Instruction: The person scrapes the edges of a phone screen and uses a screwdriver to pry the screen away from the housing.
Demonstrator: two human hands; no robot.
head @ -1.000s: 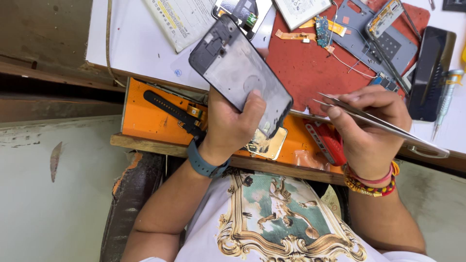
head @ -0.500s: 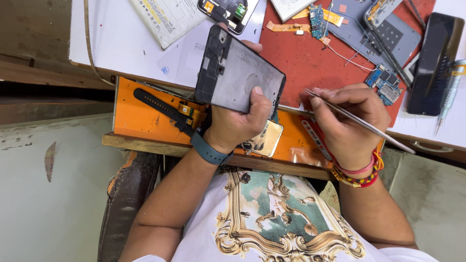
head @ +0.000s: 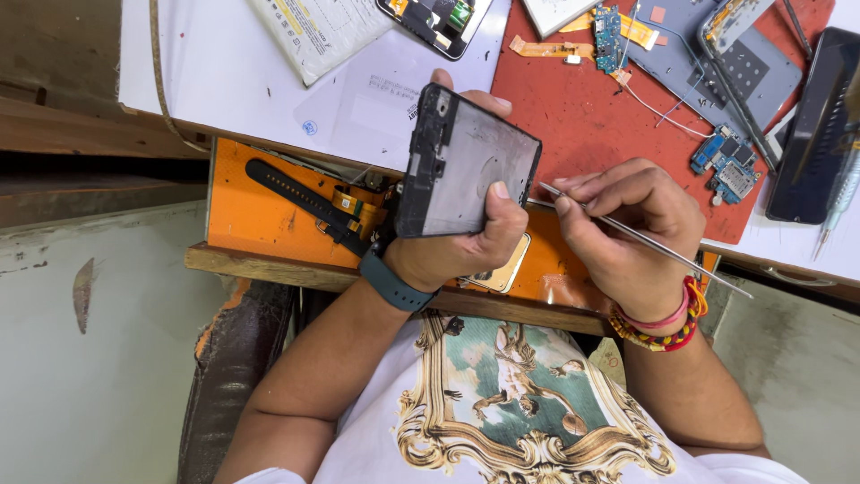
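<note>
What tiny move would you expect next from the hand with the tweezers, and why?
Probably easing the tweezers tips leftward to the phone frame: the right hand aims them at its edge, just short, while the left hand holds it tilted.

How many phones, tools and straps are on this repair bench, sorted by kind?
Phone bodies and screens: 4, counting the phone frame in the left hand
Tweezers: 1, in the right hand
Screwdrivers: 1
Watch straps: 1
Total: 7

Glossy phone frame (head: 466, 166) — shiny metal tweezers (head: 627, 233).
</note>
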